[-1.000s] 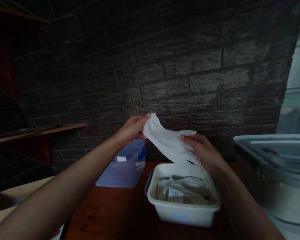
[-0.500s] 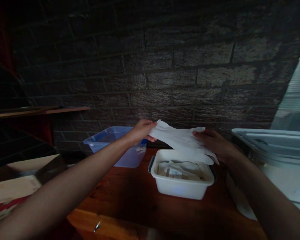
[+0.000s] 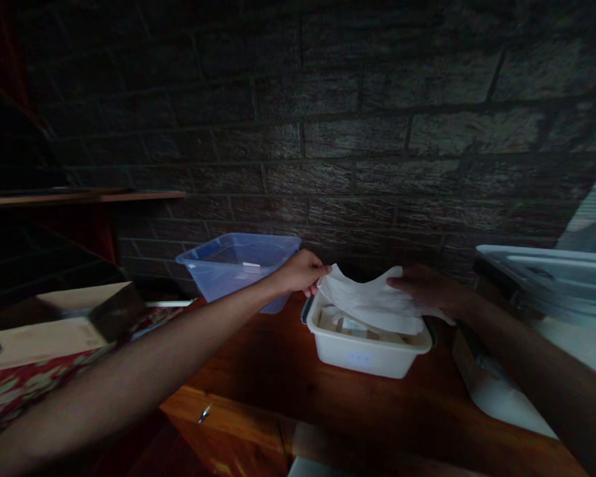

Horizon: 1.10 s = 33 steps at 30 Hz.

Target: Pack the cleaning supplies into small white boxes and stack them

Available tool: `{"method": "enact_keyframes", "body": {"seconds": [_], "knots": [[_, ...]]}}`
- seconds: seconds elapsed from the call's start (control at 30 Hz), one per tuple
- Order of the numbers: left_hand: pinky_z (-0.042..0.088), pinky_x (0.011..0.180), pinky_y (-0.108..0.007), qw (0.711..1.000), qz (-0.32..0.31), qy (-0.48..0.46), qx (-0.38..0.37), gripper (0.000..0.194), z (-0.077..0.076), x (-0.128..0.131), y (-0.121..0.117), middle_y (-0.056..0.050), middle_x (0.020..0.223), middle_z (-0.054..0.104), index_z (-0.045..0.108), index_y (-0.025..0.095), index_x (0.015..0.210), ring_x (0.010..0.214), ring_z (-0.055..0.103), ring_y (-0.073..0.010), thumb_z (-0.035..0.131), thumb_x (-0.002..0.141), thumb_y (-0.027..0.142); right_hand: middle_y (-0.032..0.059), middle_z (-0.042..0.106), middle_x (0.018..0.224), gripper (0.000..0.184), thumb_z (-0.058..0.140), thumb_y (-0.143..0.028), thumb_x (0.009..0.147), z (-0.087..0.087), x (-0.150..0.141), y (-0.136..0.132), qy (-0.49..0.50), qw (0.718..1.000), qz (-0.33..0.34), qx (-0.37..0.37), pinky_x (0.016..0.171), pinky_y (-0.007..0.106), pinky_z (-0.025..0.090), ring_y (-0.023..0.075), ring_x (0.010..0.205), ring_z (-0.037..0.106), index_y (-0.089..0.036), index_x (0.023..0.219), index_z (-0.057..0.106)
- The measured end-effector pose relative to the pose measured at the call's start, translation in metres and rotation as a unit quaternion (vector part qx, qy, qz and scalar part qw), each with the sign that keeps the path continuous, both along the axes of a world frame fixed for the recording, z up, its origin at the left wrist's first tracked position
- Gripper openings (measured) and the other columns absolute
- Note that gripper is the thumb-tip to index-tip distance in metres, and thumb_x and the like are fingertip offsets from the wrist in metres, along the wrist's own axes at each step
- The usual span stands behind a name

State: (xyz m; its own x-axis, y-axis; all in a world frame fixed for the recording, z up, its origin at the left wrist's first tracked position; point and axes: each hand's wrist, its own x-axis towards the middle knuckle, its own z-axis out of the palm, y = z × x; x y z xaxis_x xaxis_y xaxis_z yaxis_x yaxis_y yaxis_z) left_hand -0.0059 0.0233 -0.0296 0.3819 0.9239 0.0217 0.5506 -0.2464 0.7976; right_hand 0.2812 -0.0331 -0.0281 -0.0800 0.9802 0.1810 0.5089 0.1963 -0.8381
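A thin white glove is stretched between my two hands, just above a white plastic tub. My left hand pinches its left end between thumb and fingers. At the other end, my right hand grips it with the thumb on top; shadow and the glove hide most of those fingers. Slim finger-like ends of the glove hang near my right hand. Inside the tub lies crumpled white material with a small labelled packet, partly covered by the glove.
Behind my left forearm stands a translucent blue bin. An open cardboard box is at the left, below a wooden shelf. A large lidded container stands at the right. The wooden table backs onto a dark brick wall.
Both hands have lowered the glove closer to the tub, and it sags more in the middle. The view has shifted, showing more of the blue bin, cardboard box and table front.
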Motion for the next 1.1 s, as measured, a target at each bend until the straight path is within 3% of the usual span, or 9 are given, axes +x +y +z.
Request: {"method": "enact_keyframes", "body": {"seconds": [0.13,0.3,0.67,0.83,0.97,1.1], "knots": [[0.037,0.035,-0.017,0.998,-0.011,0.05,0.036,0.047,-0.006,0.003,-0.005,0.0,0.046,0.06,0.063,0.016,0.058,0.034,0.052,-0.0091,0.064,0.091,0.049,0.0063,0.075,0.068,0.021,0.068,-0.031,0.081,-0.005,0.007,0.012,-0.175,0.984,0.022,-0.021,0.054,0.03,0.043,0.0233,0.062,0.064,-0.019,0.066,0.078],[0.037,0.034,-0.018,0.994,-0.015,0.082,0.068,0.045,-0.006,0.009,-0.011,0.0,0.046,0.062,0.066,0.017,0.058,0.033,0.052,-0.0093,0.062,0.093,0.046,0.0049,0.073,0.067,0.026,0.065,-0.033,0.086,-0.011,0.008,0.016,-0.227,0.974,0.005,-0.024,0.052,0.028,0.037,0.0198,0.06,0.063,-0.018,0.068,0.077],[0.04,0.037,-0.019,0.987,-0.006,0.122,0.103,0.043,0.003,0.009,-0.006,-0.002,0.051,0.065,0.064,0.018,0.061,0.038,0.057,-0.0116,0.054,0.095,0.043,0.0081,0.077,0.079,0.03,0.059,-0.038,0.092,-0.018,0.001,0.034,-0.323,0.946,0.015,-0.019,0.056,0.027,0.039,0.0196,0.066,0.068,-0.019,0.078,0.078],[0.039,0.041,-0.022,0.975,-0.025,0.182,0.128,0.045,-0.003,0.011,-0.008,-0.002,0.048,0.063,0.066,0.018,0.06,0.038,0.055,-0.0125,0.053,0.096,0.041,0.0121,0.078,0.083,0.031,0.058,-0.037,0.095,-0.027,-0.002,0.032,-0.376,0.927,0.012,-0.003,0.06,0.029,0.043,0.022,0.069,0.07,-0.017,0.081,0.077],[0.045,0.055,-0.026,0.951,-0.023,0.242,0.19,0.04,-0.011,0.016,-0.009,-0.006,0.055,0.066,0.068,0.017,0.058,0.054,0.064,-0.0178,0.059,0.093,0.036,0.016,0.078,0.095,0.027,0.06,-0.036,0.095,-0.035,-0.006,0.025,-0.429,0.903,0.005,0.031,0.074,0.033,0.048,0.028,0.086,0.073,-0.015,0.091,0.077],[0.051,0.072,-0.035,0.924,0.015,0.285,0.255,0.022,-0.014,0.019,-0.018,-0.014,0.077,0.073,0.073,0.015,0.082,0.079,0.072,-0.0287,0.061,0.092,0.03,0.0196,0.075,0.107,0.032,0.059,-0.038,0.097,-0.035,-0.014,0.008,-0.472,0.878,-0.031,0.069,0.087,0.042,0.049,0.0358,0.102,0.071,-0.013,0.111,0.073]]}}
